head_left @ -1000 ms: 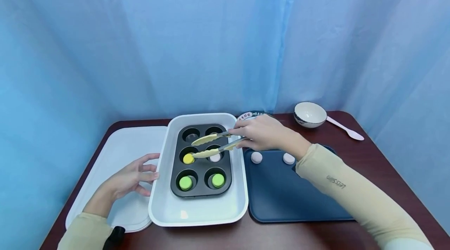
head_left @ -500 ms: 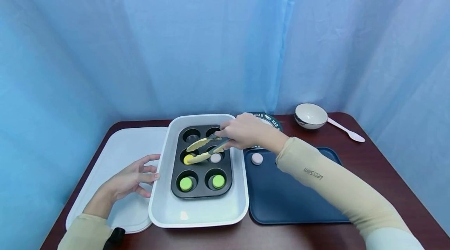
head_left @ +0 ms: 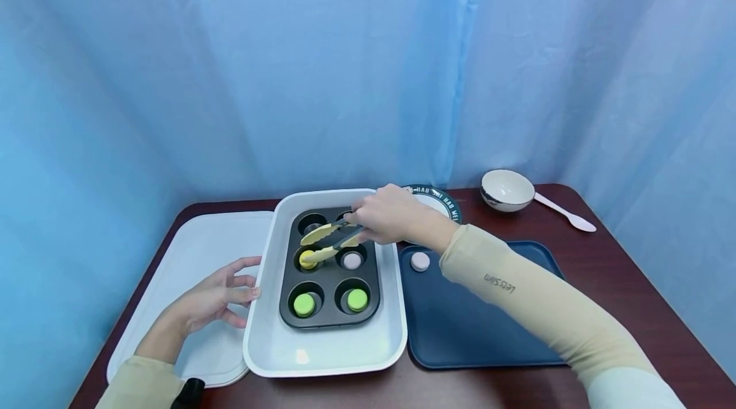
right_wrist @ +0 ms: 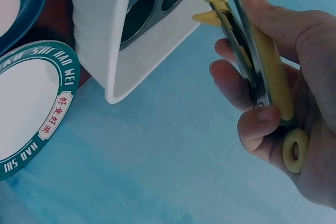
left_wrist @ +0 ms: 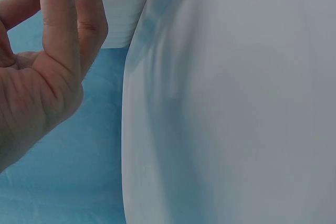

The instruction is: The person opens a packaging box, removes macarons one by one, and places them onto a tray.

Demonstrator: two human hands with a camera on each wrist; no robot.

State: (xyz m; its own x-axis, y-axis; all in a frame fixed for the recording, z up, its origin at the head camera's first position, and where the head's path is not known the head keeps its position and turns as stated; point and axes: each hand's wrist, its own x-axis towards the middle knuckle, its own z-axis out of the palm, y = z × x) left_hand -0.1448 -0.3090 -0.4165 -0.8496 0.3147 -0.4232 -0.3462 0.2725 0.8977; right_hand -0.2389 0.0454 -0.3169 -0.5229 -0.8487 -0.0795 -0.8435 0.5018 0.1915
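Note:
My right hand [head_left: 386, 212] grips metal tongs [head_left: 323, 255] with yellow tips and handles, held over a dark muffin tin [head_left: 328, 316]. The tong arms stand apart, and the lower tip overlaps the yellow macaron [head_left: 307, 260] in the middle-left cup; contact is unclear. Green macarons [head_left: 304, 305] sit in both front cups, and a pale pink macaron [head_left: 352, 261] in the middle-right one. The tin lies inside a white tub [head_left: 322, 358]. My left hand [head_left: 215, 294] is at the tub's left rim, its fingers loosely bent. The right hand partly hides the back-right cup.
A blue tray [head_left: 477, 332] with a pale macaron [head_left: 420, 261] stands right of the tub. Behind it are a green-rimmed plate [head_left: 451, 208], a bowl [head_left: 507, 190] and a pink spoon [head_left: 566, 213]. A white board [head_left: 190, 236] lies on the left.
My right hand has moved left with the tongs, bringing their tips to the yellow macaron's cup. The right arm now covers the tray's second pale macaron. The left hand has hardly moved.

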